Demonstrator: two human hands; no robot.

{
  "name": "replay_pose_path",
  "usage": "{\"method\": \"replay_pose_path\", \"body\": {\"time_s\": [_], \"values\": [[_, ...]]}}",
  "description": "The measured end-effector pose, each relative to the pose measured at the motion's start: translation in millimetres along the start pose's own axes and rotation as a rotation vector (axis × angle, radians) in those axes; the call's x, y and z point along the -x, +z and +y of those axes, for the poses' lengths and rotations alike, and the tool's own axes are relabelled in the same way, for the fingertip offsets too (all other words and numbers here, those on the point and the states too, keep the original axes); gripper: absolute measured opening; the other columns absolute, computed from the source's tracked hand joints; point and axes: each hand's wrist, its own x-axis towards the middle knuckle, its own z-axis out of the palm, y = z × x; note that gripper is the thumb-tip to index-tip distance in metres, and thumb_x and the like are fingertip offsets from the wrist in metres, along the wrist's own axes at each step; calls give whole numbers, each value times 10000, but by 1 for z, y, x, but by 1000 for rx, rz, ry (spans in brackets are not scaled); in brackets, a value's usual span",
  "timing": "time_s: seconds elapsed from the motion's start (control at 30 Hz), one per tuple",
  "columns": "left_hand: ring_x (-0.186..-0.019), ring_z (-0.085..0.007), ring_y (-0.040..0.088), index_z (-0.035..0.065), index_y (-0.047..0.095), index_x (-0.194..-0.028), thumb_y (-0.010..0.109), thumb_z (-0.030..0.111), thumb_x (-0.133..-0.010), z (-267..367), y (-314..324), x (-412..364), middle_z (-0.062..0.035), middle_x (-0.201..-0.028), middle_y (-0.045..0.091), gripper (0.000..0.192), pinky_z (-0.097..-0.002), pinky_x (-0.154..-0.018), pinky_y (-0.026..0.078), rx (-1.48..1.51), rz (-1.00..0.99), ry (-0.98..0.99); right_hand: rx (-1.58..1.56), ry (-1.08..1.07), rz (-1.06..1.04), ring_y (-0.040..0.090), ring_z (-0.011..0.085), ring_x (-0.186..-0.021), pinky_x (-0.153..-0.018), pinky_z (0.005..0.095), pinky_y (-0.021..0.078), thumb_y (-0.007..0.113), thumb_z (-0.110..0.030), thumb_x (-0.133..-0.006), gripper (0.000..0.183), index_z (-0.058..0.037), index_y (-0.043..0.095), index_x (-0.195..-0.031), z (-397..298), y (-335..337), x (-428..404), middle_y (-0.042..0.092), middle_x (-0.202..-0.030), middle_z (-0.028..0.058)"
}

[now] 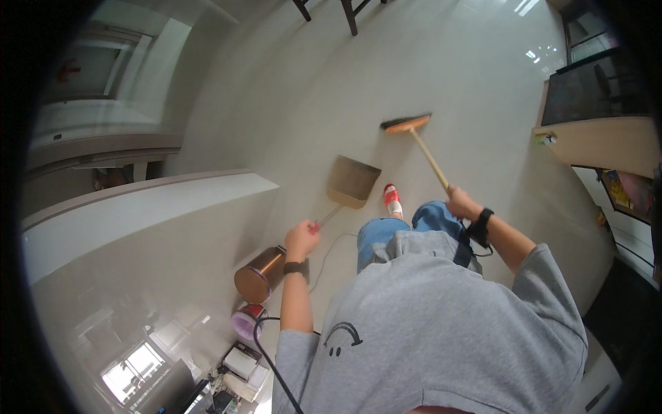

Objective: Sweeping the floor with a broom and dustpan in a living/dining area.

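My left hand (302,240) grips the red handle end of a dustpan (354,181). The pan is held over the pale floor, its thin metal shaft running down from my fist; whether it touches the floor I cannot tell. In my right hand (462,202) is the light wooden stick of a broom (408,123). Its orange head with dark bristles is ahead of the dustpan and to its right, apart from it. One foot in a red and white slipper (392,199) shows between the dustpan and my right hand.
A copper-coloured bin (260,275) and a smaller lined bin (249,321) stand by my left forearm. A thin cable (331,251) lies on the floor. Dark chair legs (350,18) stand far ahead. Right of me is a wooden cabinet (605,139); a low white wall (155,217) runs left.
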Motion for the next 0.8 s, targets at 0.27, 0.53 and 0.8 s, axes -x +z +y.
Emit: {"method": "replay_pose_path", "body": {"time_s": [0.27,0.53,0.8], "values": [[-667,-287,590,86,597,-721,607,245,-626,3,-2,-9,-112,-665,613,186,-365,-588,461,-20,60,60,-474,251,-327,383,58,-416,-355,221,321,528,-120,-758,347,-42,514,-1095,-40,-58,78,417,-554,-29],[-689,-289,590,95,624,-774,592,223,-617,10,-14,11,-118,-708,617,206,-358,-626,470,18,43,84,-809,296,-201,312,34,-391,-345,185,261,494,-118,-800,431,-63,417,-1221,-35,-82,106,369,-551,-48],[-714,-282,592,109,620,-795,562,222,-661,47,-30,-13,-92,-743,625,185,-356,-621,468,-69,22,210,-812,273,132,380,80,-403,-334,222,309,500,-116,-770,407,-44,446,-1168,1,-70,75,399,-546,-14]]}}
